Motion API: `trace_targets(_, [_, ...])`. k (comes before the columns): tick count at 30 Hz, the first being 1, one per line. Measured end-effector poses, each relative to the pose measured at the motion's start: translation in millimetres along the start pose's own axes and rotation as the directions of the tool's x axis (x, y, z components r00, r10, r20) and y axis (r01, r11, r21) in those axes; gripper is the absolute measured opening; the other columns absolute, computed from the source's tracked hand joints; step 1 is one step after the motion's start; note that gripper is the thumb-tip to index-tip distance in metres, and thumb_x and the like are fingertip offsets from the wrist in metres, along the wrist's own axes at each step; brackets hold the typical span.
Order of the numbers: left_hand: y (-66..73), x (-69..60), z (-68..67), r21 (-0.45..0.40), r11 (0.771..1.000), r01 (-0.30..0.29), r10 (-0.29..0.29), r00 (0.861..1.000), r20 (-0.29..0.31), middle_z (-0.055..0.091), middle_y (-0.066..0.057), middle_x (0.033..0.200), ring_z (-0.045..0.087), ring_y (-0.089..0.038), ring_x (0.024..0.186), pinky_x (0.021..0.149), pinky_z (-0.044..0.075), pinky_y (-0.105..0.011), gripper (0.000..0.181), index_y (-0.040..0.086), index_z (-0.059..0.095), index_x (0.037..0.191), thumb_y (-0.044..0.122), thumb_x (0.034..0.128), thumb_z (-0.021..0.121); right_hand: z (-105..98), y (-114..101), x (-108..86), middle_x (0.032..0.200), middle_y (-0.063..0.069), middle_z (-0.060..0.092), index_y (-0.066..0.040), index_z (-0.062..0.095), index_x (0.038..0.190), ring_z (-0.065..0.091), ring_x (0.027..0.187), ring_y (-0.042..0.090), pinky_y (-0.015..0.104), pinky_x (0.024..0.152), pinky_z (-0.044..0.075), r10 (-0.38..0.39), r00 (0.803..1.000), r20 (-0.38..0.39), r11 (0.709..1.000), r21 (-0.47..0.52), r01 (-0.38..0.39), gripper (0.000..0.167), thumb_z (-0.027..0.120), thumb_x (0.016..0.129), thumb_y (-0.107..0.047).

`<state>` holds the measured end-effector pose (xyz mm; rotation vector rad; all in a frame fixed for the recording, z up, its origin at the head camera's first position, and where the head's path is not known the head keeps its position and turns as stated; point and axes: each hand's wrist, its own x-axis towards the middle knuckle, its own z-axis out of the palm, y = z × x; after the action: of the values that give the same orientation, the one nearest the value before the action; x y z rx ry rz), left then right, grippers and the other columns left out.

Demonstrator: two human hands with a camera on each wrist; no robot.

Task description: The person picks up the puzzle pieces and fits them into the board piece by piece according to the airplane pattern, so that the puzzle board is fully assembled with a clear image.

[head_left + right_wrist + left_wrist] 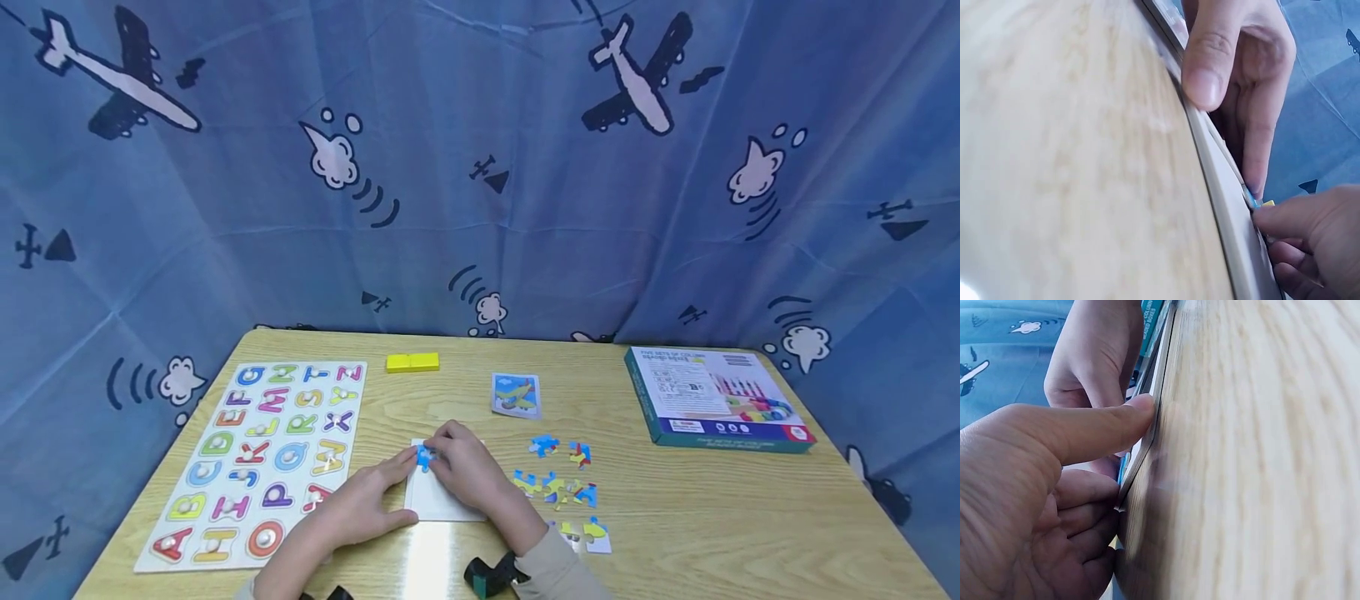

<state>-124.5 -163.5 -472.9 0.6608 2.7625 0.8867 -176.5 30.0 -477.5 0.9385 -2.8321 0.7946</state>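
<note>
A white puzzle tray [438, 502] lies on the table in front of me, with a blue jigsaw piece [423, 457] at its far left corner. My right hand [468, 468] reaches over the tray and pinches that piece; its thumb meets the piece's edge in the right wrist view. Along the tray's left side, my left hand [362, 505] is spread, its index finger touching by the piece and its thumb near the front corner. The left wrist view shows the left thumb against the tray's edge. Several loose jigsaw pieces [555, 487] lie right of the tray, partly behind my right forearm.
A picture card of a yellow plane [516, 395] lies beyond the tray. An alphabet peg board [251, 450] covers the table's left side. Yellow blocks [412, 362] sit at the back, and a flat game box [716, 400] at the back right. A blue curtain [480, 167] hangs behind.
</note>
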Motion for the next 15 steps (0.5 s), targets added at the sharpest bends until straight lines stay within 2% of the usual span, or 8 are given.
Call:
trace_targets(6, [0.6, 1.2, 0.4, 0.019, 1.000, -0.008, 0.008, 1.000, -0.008, 0.036, -0.009, 0.151, 0.039, -0.032, 0.135, 0.109, 0.037, -0.048, 0.073, 0.003, 0.044, 0.141, 0.036, 0.0817, 0.073, 2.5, 1.9, -0.3, 0.107, 0.002, 0.057, -0.006, 0.069, 0.115, 0.054, 0.095, 0.012, 0.022, 0.079, 0.051, -0.009, 1.000, -0.015, 1.000, 0.000, 0.009, 0.027, 0.065, 0.090, -0.015])
trace_targets(15, [1.6, 1.4, -1.3, 0.068, 0.997, -0.028, 0.028, 1.000, -0.005, 0.038, -0.010, 0.150, 0.040, -0.030, 0.135, 0.108, 0.038, -0.047, 0.072, 0.004, 0.045, 0.140, 0.035, 0.0819, 0.072, 8.2, 4.3, 0.1, 0.112, 0.003, 0.053, -0.005, 0.065, 0.120, 0.051, 0.102, 0.016, 0.029, 0.086, 0.050, 0.051, 0.999, -0.014, 0.993, 0.110, -0.049, 0.032, 0.064, 0.090, -0.013])
